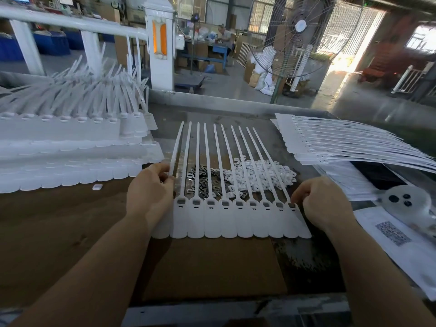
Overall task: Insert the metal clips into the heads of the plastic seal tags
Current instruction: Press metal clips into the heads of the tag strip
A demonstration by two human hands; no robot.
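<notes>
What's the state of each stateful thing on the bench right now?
left hand: pinching the leftmost tag's strap.
right hand: fingers curled at the rightmost tag head.
row of seal tags: flat, side by side, heads showing dark inserts.
metal clips: loose pile.
white caps: loose pile.
fan: blades not discernible.

Background: large pedestal fan [300, 36] behind the bench; white post with orange inserts [159, 41] far left-centre. Printed sheet bearing a QR-like code [392, 233] at right. Brown cardboard [212, 267] covers the bench.
</notes>
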